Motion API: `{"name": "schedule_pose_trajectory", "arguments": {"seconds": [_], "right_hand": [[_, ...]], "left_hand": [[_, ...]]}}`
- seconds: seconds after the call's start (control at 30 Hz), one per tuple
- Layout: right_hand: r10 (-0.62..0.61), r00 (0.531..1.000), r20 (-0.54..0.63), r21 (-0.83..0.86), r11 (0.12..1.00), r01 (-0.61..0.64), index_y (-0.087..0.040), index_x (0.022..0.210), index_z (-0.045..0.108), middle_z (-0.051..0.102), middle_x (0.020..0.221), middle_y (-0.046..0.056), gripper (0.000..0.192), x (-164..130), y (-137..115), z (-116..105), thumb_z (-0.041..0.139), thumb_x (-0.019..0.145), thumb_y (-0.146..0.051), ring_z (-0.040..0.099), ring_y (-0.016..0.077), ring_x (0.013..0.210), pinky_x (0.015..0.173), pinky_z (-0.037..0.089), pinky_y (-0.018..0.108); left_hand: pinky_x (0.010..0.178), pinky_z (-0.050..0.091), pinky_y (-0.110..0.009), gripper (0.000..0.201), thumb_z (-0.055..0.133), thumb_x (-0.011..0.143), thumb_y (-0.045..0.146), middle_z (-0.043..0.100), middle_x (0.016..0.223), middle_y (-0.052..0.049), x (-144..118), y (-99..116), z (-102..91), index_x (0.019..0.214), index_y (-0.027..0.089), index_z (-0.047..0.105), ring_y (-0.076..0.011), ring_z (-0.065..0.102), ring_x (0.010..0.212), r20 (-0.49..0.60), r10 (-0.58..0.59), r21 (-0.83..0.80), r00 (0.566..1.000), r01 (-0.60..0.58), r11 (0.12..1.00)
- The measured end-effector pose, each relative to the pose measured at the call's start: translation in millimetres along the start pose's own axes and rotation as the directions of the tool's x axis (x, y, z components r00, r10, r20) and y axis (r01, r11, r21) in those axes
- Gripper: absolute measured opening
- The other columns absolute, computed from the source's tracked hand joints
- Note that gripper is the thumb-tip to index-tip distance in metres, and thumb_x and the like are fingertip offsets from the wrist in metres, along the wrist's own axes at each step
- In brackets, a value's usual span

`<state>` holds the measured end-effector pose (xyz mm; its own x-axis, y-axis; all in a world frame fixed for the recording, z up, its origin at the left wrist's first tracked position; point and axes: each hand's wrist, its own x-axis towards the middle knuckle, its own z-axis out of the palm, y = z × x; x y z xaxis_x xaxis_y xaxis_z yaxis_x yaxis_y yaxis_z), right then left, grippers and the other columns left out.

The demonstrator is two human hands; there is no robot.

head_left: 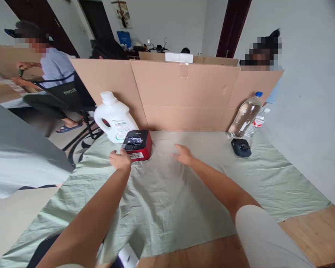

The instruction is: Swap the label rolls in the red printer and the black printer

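Observation:
A small red and black box-shaped device [137, 144] sits on a pale green cloth [167, 193] that covers the table. My left hand [120, 160] rests on the cloth at the device's near left corner, fingers curled, and touches or nearly touches it. My right hand [183, 153] lies flat on the cloth to the right of the device, fingers spread, holding nothing. A white jug with a cap [114, 118] stands just behind the device.
A cardboard screen [184, 93] walls off the back of the table. Two clear water bottles [245, 115] lean at the back right, with a small dark pouch [241, 147] before them. One person sits at far left [54, 67]; another is behind the screen at right.

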<state>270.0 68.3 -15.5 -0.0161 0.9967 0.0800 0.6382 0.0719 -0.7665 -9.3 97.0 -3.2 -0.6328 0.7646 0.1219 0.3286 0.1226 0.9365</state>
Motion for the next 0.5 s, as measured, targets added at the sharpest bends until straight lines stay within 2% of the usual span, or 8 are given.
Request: {"name": "schedule_pose_trajectory", "arguments": {"seconds": [0.07, 0.1, 0.17, 0.23, 0.27, 0.33, 0.43, 0.5], "right_hand": [[0.085, 0.982, -0.167, -0.109, 0.989, -0.104, -0.022, 0.132, 0.052, 0.045, 0.143, 0.015, 0.064, -18, 35, -72, 0.061, 0.077, -0.053, 0.026, 0.0335, 0.140, 0.115, 0.017, 0.053], [0.124, 0.961, -0.247, -0.144, 0.976, -0.163, -0.018, 0.136, 0.047, 0.035, 0.149, 0.017, 0.067, -27, 54, -108, 0.057, 0.080, -0.053, 0.014, 0.0363, 0.144, 0.114, 0.011, 0.058], [0.210, 0.891, -0.403, -0.193, 0.932, -0.307, -0.011, 0.142, 0.037, 0.014, 0.156, 0.024, 0.074, -44, 93, -171, 0.054, 0.081, -0.051, -0.004, 0.0432, 0.144, 0.108, 0.005, 0.068], [0.331, 0.755, -0.566, -0.336, 0.744, -0.577, -0.017, 0.143, 0.036, 0.012, 0.156, 0.023, 0.079, -59, 129, -215, 0.058, 0.078, -0.056, 0.003, 0.0456, 0.143, 0.105, 0.014, 0.068], [0.381, 0.724, -0.575, -0.376, 0.663, -0.648, -0.020, 0.145, 0.034, 0.014, 0.156, 0.023, 0.084, -65, 145, -228, 0.061, 0.075, -0.059, 0.008, 0.0465, 0.143, 0.105, 0.017, 0.067], [0.469, 0.703, -0.534, -0.408, 0.585, -0.701, -0.024, 0.148, 0.027, 0.022, 0.152, 0.023, 0.092, -75, 167, -240, 0.060, 0.073, -0.065, 0.024, 0.0450, 0.139, 0.105, 0.025, 0.060], [0.512, 0.696, -0.504, -0.375, 0.595, -0.710, -0.023, 0.150, 0.021, 0.035, 0.142, 0.024, 0.091, -84, 178, -235, 0.055, 0.077, -0.065, 0.040, 0.0402, 0.130, 0.103, 0.033, 0.050], [0.491, 0.683, -0.541, -0.350, 0.607, -0.714, -0.022, 0.149, 0.025, 0.039, 0.137, 0.024, 0.089, -88, 173, -226, 0.056, 0.077, -0.062, 0.043, 0.0397, 0.127, 0.101, 0.035, 0.048]], "left_hand": [[0.106, 0.031, -0.058, 0.050, 0.050, 0.088, 0.030, 0.034, 0.146, -0.022, -33, 6, 1.4, 0.133, 0.011, 0.038, -0.0371, 0.035, 0.134, -0.104, 0.069, 0.210, 0.992, -0.046, 0.977], [0.106, 0.031, -0.058, 0.055, 0.054, 0.086, 0.031, 0.033, 0.147, -0.022, -53, 9, 3.3, 0.134, 0.012, 0.038, -0.0375, 0.034, 0.134, -0.079, 0.119, 0.272, 0.990, -0.093, 0.958], [0.107, 0.033, -0.055, 0.058, 0.059, 0.081, 0.031, 0.038, 0.144, -0.020, -97, 16, 10.8, 0.134, 0.014, 0.040, -0.0362, 0.036, 0.134, 0.115, 0.211, 0.330, 0.971, -0.238, 0.913], [0.109, 0.032, -0.052, 0.053, 0.057, 0.082, 0.029, 0.039, 0.146, -0.016, -145, 22, 21.6, 0.132, 0.018, 0.044, -0.0324, 0.036, 0.136, 0.382, 0.262, 0.339, 0.886, -0.398, 0.852], [0.111, 0.029, -0.052, 0.050, 0.054, 0.084, 0.029, 0.038, 0.148, -0.014, -169, 23, 27.2, 0.132, 0.019, 0.046, -0.0312, 0.033, 0.139, 0.514, 0.260, 0.350, 0.817, -0.477, 0.806], [0.115, 0.021, -0.053, 0.052, 0.048, 0.088, 0.032, 0.030, 0.155, -0.012, -213, 23, 36.5, 0.138, 0.021, 0.044, -0.0321, 0.021, 0.145, 0.706, 0.218, 0.366, 0.673, -0.612, 0.701], [0.117, 0.008, -0.057, 0.059, 0.041, 0.092, 0.042, 0.016, 0.161, -0.007, -261, 16, 41.6, 0.148, 0.024, 0.033, -0.0353, 0.004, 0.148, 0.855, 0.163, 0.319, 0.492, -0.748, 0.582], [0.118, 0.004, -0.058, 0.062, 0.037, 0.093, 0.048, 0.014, 0.161, -0.005, -278, 8, 38.7, 0.150, 0.025, 0.029, -0.0354, 0.000, 0.148, 0.894, 0.153, 0.277, 0.422, -0.786, 0.552]]}}
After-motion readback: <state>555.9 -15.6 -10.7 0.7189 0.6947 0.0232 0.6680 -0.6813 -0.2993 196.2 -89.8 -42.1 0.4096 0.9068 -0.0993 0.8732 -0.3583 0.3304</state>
